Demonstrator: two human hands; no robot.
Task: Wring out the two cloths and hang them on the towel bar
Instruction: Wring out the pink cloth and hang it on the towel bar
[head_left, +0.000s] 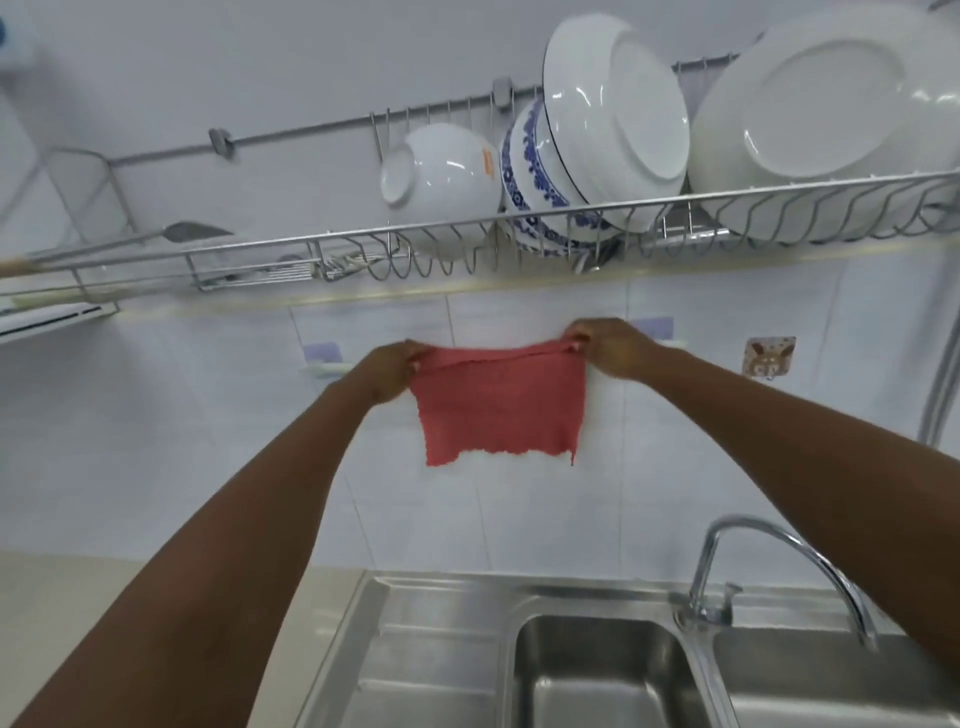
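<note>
Red cloth (500, 410) stretched between left hand (387, 373), right hand (615, 352); fingers pinching top corners.

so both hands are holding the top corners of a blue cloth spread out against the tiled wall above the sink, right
Not quite: the head view shows the cloth is red, not blue. The left hand and right hand do hold its top corners, spread against the tiled wall above the sink.

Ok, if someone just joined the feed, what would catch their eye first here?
The red cloth stretched flat against the white tiled wall, its top corners pinched by the left hand and right hand at the height of the white towel bar. Above it, the wire dish rack holds white bowls and one blue-patterned bowl. Below sits the steel sink with its curved faucet.
</note>
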